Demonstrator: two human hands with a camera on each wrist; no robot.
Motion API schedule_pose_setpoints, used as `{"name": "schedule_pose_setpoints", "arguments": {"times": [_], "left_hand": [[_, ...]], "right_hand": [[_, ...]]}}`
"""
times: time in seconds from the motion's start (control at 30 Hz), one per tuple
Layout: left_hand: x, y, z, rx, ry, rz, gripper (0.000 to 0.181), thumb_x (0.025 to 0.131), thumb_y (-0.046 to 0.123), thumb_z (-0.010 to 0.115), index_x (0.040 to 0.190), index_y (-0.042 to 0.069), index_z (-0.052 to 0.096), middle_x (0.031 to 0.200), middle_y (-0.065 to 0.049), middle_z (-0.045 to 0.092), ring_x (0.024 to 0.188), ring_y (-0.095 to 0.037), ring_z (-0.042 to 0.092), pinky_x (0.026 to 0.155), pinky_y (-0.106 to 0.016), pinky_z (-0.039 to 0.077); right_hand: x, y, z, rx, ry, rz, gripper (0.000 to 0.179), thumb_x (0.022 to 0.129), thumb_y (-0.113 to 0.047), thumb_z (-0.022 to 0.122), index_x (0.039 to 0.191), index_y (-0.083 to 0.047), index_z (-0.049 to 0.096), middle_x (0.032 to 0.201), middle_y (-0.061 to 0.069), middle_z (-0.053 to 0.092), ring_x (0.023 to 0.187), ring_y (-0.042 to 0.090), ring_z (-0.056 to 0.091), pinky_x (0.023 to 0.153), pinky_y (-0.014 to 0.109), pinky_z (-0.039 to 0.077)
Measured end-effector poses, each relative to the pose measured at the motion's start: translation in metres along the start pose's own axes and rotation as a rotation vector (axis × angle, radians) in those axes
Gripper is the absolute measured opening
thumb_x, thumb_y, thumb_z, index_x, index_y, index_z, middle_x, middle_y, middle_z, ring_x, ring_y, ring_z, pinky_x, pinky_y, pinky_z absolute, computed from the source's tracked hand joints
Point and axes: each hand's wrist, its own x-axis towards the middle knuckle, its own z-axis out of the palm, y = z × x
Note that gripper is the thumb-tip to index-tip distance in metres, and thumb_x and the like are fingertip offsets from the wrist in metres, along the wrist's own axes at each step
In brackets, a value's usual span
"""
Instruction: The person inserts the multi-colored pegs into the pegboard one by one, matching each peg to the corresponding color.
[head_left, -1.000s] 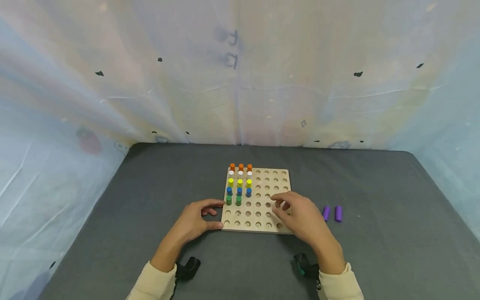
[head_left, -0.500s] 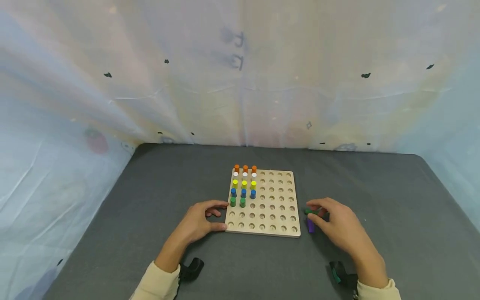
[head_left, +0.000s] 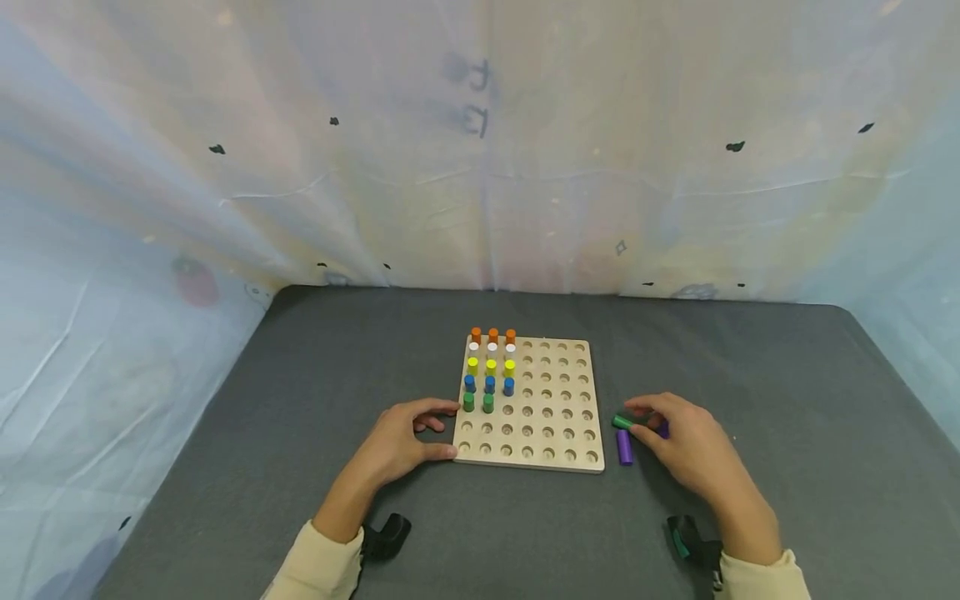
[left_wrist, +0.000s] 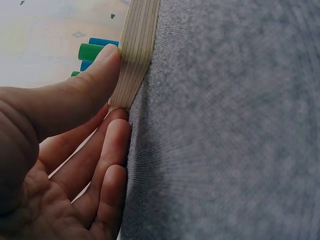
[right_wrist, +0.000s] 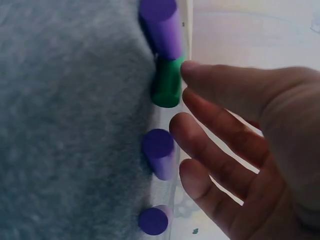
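A light wooden pegboard (head_left: 557,423) lies on the table, with columns of orange, white, yellow, blue and green pegs upright in its left part. My left hand (head_left: 399,437) rests beside it, thumb at the near left corner and forefinger touching the left edge. To the right of the board, my right hand (head_left: 692,437) reaches over a green peg (head_left: 622,422) lying on its side. Its thumb is against or very near that peg in the right wrist view, while the forefinger stands a little off it. Several purple pegs (right_wrist: 159,150) lie around these fingers; one is partly hidden under the hand.
A dark grey cloth (head_left: 345,350) covers the table. Pale printed sheeting (head_left: 555,150) hangs behind it and at both sides. Each wrist wears a black strap-on device (head_left: 386,537).
The right hand has moved right, from over the board to the loose pegs, and settled at the green one. The left hand stays at the board's edge. The head view has shifted slightly.
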Motion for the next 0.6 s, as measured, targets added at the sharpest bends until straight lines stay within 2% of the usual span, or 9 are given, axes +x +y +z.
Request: {"name": "schedule_pose_setpoints", "arguments": {"times": [0.3, 0.6], "left_hand": [[0.0004, 0.0012, -0.0016, -0.007, -0.005, -0.007, 0.054, 0.069, 0.019, 0.091, 0.118, 0.032, 0.072, 0.101, 0.008, 0.073, 0.098, -0.011, 0.063, 0.094, -0.042, 0.047], [-0.0012, 0.0019, -0.0008, 0.002, -0.007, 0.005, 0.054, 0.07, 0.02, 0.091, 0.119, 0.031, 0.072, 0.103, 0.007, 0.073, 0.098, -0.012, 0.063, 0.093, -0.041, 0.047]], "right_hand": [[0.0023, 0.0001, 0.0043, -0.032, -0.029, 0.037, 0.028, 0.086, -0.013, 0.077, 0.114, -0.014, 0.073, 0.1, 0.003, 0.069, 0.089, 0.02, 0.065, 0.075, 0.046, 0.052], [0.0032, 0.001, 0.0072, -0.053, -0.055, 0.043, 0.026, 0.087, -0.014, 0.076, 0.113, -0.012, 0.074, 0.099, 0.003, 0.068, 0.087, 0.018, 0.063, 0.075, 0.046, 0.051]]}}
